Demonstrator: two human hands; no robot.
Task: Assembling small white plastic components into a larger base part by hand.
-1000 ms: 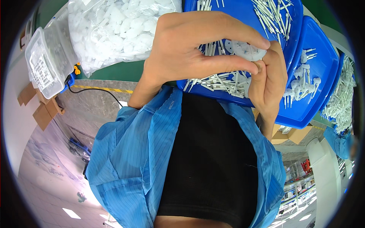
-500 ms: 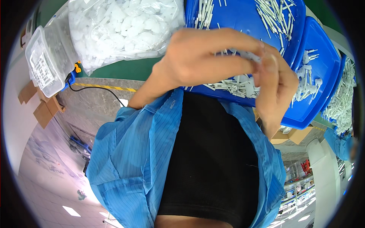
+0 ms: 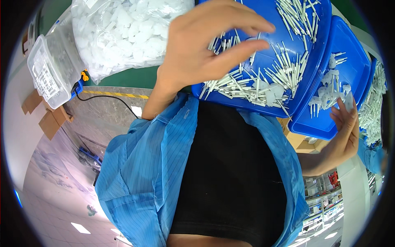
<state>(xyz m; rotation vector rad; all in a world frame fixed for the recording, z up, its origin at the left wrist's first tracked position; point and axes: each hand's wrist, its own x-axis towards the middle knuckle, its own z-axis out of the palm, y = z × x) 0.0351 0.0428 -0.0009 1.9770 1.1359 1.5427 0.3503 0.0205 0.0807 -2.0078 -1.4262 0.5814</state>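
My left hand hovers over the large blue tray, its thumb and fingers spread apart with nothing between them. White rods lie in loose heaps in that tray, and a few translucent white plastic pieces rest among them at the near edge. At the right, my right hand pinches a translucent white plastic piece over the near right side of the smaller blue tray. Several white pieces with rods attached lie in this smaller tray.
A big clear bag of white plastic pieces sits at the back left, beside a clear lidded box. More rod pieces are heaped at the far right. A black cable and cardboard boxes are lower left.
My hands have come apart. The right one has moved right to the smaller tray with the white plastic piece; the left one has shifted slightly left and up, its fingers opened.
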